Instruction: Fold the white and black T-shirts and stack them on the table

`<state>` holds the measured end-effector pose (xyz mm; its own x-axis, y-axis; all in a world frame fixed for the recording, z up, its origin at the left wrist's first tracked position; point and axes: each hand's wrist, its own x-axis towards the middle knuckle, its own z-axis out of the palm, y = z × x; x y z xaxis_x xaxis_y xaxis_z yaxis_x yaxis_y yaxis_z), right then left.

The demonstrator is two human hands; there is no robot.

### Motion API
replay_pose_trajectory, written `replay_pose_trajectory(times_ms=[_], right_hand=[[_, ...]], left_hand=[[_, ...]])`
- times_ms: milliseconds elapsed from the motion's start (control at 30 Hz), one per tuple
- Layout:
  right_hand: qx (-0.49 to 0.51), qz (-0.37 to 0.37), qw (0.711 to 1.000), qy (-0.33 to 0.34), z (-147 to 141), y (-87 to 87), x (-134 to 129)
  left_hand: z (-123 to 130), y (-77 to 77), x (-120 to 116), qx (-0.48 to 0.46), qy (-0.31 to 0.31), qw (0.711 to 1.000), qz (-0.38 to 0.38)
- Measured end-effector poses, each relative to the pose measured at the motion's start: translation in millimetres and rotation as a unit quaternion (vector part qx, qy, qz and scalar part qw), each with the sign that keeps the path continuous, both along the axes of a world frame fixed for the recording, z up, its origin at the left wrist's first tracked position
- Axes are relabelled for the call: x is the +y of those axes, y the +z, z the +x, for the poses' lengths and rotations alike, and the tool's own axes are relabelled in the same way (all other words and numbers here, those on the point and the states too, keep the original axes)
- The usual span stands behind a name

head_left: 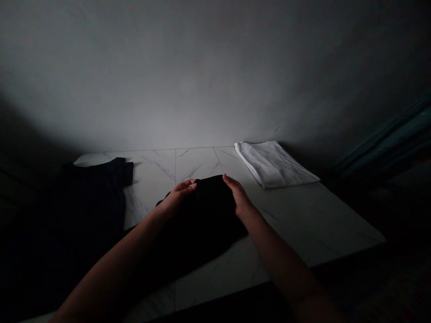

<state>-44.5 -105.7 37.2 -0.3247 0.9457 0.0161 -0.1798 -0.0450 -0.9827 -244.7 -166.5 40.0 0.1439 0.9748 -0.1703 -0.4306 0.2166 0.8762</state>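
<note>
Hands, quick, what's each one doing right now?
Left hand: open, fingers against the black garment, not clearly gripping.
Right hand: open, also against the black garment, not clearly gripping.

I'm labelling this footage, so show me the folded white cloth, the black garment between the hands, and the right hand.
Folded white cloth [274, 165]: head view, on its top face.
Black garment [205, 211]: head view, on the fabric near its middle.
Right hand [238, 195]: head view, on the back of the hand.
</note>
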Motion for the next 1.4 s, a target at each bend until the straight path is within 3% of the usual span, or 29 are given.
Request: replay_pose_trajectory(times_ms=[100, 200, 300, 433, 500, 733, 900, 1000, 1100, 1233, 1333, 1400], right_hand=[[-0.056, 0.149, 0.987, -0.030, 0.6, 5.1, -3.8], [-0.113, 0.338, 0.934, -0.020, 3.0, 15.8, -11.6], [-0.136, 0.419, 0.898, -0.014, 5.0, 22.8, -18.3], [-0.126, 0.413, 0.899, -0.069, 5.3, 19.8, -17.9], [-0.120, 0.402, 0.904, -0.081, 5.2, 17.0, -15.1], [-0.152, 0.415, 0.897, -0.034, -0.7, 14.0, -18.3], [-0.183, 0.379, 0.907, -0.022, -12.7, -0.9, -23.0], [-0.173, 0.359, 0.916, -0.046, -14.1, -9.0, -17.0], [-0.147, 0.337, 0.925, -0.096, -8.1, -7.8, -0.3], [-0.144, 0.354, 0.913, -0.142, 11.7, 20.5, 39.9], [-0.168, 0.405, 0.889, -0.130, 30.8, 63.7, 78.0], [-0.188, 0.430, 0.875, -0.120, 41.4, 100.4, 103.6]], left_hand=[[-0.6, 1.8, -3.0, 0.007, -0.028, 0.999, -0.017], [-0.3, 2.7, -7.0, 0.013, -0.077, 0.996, -0.032], [1.2, 3.1, -8.3, 0.002, -0.081, 0.997, -0.010], [2.8, 2.2, -5.8, -0.014, -0.010, 1.000, 0.016], [3.4, 1.8, -5.0, -0.015, -0.004, 1.000, 0.020], [8.3, 7.5, -7.9, 0.020, -0.005, 0.999, 0.032], [11.2, 7.0, -5.1, 0.067, 0.013, 0.996, 0.054], [5.9, 10.6, -1.2, 0.160, 0.033, 0.981, 0.105], [-13.8, 22.9, 0.5, 0.304, 0.055, 0.937, 0.162], [-65.4, 49.9, 0.9, 0.452, 0.110, 0.863, 0.198], [-109.9, 80.7, 3.0, 0.533, 0.144, 0.810, 0.196], [-133.9, 109.0, 5.0, 0.565, 0.136, 0.796, 0.168]])
